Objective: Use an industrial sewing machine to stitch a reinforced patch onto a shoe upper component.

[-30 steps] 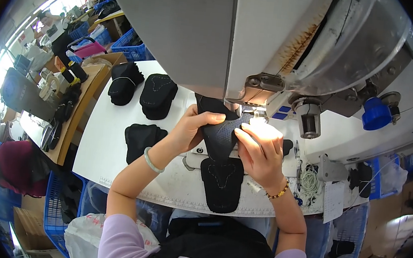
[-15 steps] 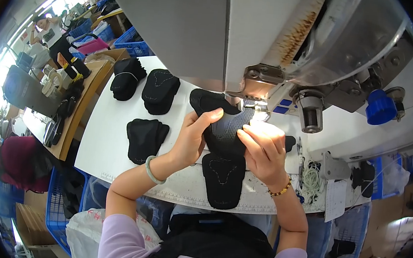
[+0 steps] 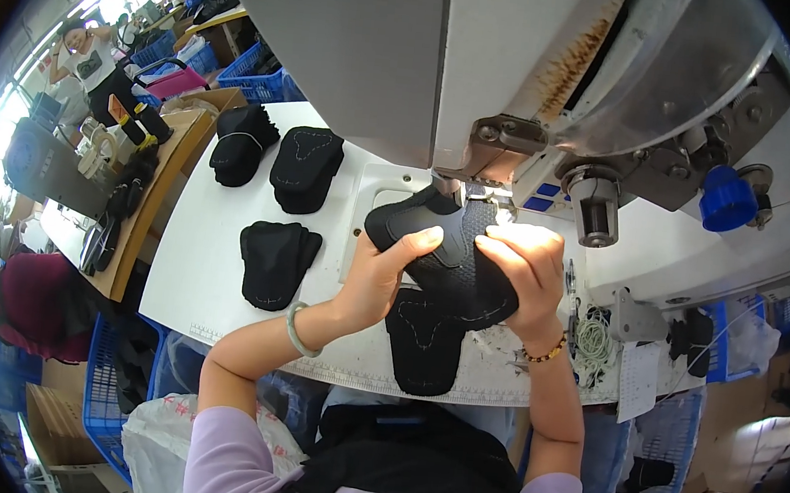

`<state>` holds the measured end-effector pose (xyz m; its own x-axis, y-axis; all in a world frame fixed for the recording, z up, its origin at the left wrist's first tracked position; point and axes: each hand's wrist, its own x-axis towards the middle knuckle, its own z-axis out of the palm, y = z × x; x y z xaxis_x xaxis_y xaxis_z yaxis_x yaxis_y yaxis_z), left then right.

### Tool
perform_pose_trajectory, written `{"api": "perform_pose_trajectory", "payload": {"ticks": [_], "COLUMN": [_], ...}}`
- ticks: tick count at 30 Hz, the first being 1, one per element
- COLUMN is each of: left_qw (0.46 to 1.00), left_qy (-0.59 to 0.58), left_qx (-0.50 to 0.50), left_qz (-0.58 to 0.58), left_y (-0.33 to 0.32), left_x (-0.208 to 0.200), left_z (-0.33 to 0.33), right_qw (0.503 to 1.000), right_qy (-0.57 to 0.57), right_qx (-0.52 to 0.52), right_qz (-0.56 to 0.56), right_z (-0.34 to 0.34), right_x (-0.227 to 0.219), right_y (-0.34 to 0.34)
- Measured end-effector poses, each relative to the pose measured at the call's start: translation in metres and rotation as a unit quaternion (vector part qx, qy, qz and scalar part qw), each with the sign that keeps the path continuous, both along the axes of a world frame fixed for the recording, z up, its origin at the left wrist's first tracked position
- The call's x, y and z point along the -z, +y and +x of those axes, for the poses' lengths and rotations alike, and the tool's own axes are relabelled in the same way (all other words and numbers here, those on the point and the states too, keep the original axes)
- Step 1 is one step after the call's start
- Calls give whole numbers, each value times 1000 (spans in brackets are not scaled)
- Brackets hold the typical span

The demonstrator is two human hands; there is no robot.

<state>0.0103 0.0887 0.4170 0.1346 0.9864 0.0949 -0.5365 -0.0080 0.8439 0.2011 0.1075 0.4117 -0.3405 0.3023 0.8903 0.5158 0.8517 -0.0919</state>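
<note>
A black shaped fabric piece with a dark textured patch (image 3: 437, 251) is gripped between both my hands under the sewing machine's needle area (image 3: 453, 187). My left hand (image 3: 379, 269) pinches its left side, thumb on top. At its right edge my right hand (image 3: 530, 274) closes on it, fingertips pressing near the lit spot. Below lies another black piece (image 3: 424, 344) with pale stitch lines, partly covered by the held one. To the left on the white table are a stitched black stack (image 3: 307, 167), a banded black bundle (image 3: 241, 144) and another black stack (image 3: 277, 264).
The grey-white machine head (image 3: 367, 44) hangs low over the work. A blue knob (image 3: 730, 200) juts out at the right. Coiled pale cord (image 3: 598, 337) and thread scraps lie right of my hand. Blue baskets (image 3: 119, 401) stand below the table; a person (image 3: 94, 65) is far left.
The held piece has turned clockwise and come slightly toward me, its lower right corner swinging out to the right. Both hands moved a little to the right with it.
</note>
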Motion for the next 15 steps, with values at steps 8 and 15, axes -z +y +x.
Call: {"api": "perform_pose_trajectory", "payload": {"ticks": [8,15], "left_qw": [986,994], "left_qy": [139,81], "left_qx": [-60,-52], "left_qz": [64,52], "left_y": [-12,-9], "left_x": [-8,-3], "left_z": [19,17], "right_qw": [988,984], "right_qy": [76,79], "right_qx": [-65,-91], "right_qz": [-115,-129], "right_z": [19,18], "right_x": [1,2], "right_y": [16,11]}}
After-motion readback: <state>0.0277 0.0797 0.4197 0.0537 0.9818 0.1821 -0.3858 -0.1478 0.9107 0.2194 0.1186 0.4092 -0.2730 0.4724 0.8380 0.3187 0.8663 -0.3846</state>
